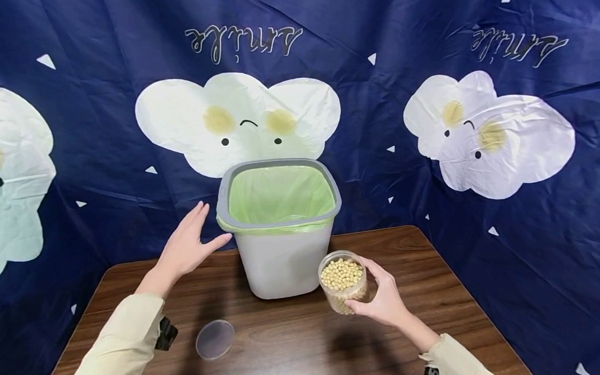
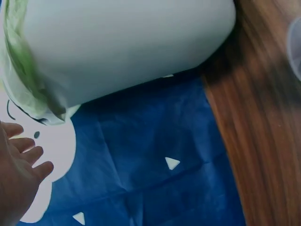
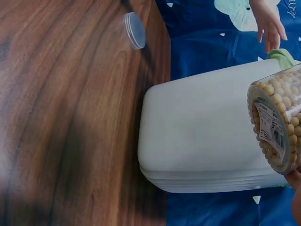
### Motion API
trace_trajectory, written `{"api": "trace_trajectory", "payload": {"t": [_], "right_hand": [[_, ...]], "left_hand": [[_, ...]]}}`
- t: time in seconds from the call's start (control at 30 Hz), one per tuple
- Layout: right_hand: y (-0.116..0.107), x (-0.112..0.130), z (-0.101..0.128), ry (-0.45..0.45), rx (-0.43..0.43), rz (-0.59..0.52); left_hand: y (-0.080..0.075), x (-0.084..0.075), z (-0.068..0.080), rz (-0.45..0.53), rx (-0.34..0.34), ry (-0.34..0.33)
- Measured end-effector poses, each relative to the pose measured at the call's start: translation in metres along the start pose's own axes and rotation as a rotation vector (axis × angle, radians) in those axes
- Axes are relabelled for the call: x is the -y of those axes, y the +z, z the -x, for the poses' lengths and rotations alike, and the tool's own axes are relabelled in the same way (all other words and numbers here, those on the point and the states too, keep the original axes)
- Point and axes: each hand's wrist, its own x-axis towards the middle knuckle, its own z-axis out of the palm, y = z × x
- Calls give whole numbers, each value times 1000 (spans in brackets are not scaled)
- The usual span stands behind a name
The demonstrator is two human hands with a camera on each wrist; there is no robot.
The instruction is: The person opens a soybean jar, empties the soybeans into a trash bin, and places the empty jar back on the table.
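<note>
My right hand (image 1: 383, 298) grips a clear round jar (image 1: 348, 293) of pale yellow beans, its top uncovered, raised over the table just right of a trash bin (image 1: 285, 260). In the right wrist view the jar (image 3: 282, 120) tilts, with a barcode label on its base. The bin is white with a grey rim (image 1: 224, 203) and a light green liner (image 1: 279, 195) inside. Beside the rim's left side, my left hand (image 1: 188, 245) is held up with fingers extended and thumb apart, holding nothing. A clear round lid (image 1: 215, 339) lies on the table, left of the bin.
The brown wooden table (image 1: 288, 355) ends just behind the bin. Around it hangs a dark blue curtain (image 1: 366, 21) printed with white clouds and triangles, close behind the bin and along both sides.
</note>
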Motion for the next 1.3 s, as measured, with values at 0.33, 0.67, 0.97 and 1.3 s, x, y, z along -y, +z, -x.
{"api": "trace_trajectory", "payload": {"t": [0.33,0.67,0.97,1.3], "right_hand": [[-8,6,-12,-13,-11,21],[-22,8,-30,-28,-49,79],[-40,8,-55,-14,-64,138],[-56,-29,-87,-26,-81,204]], "left_hand": [[3,-12,-16,-15,56,-7],[5,-14,-19,8,40,-16],[7,-16,-22,71,24,-36],[4,-16,-23,86,41,-69]]}}
